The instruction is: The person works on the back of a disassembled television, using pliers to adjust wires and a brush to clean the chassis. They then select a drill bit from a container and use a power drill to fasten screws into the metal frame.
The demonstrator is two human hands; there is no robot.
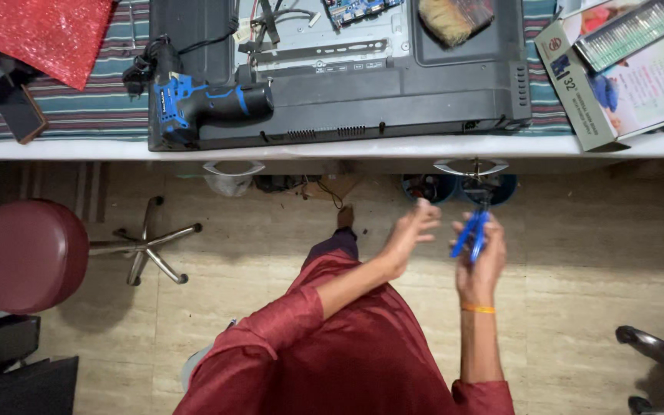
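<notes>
Your right hand clamped on blue-handled pliers, your left hand open just beside, fingers spread, both below the worktop edge

Blue-handled pliers, upright in right hand

A white-edged tabletop runs across the top of the view, covered by a striped cloth in teal and dark bands. On the cloth lies a large black opened screen housing, back side up, with circuit boards and cables showing inside. A blue and black cordless drill rests on its lower left corner, and a brush with tan bristles lies in its upper right part. At the left sit a red glittery sheet and a dark phone. At the right edge lies a printed cardboard box with a case of bits on it.

Below, the beige tiled floor carries a red round stool.
</notes>
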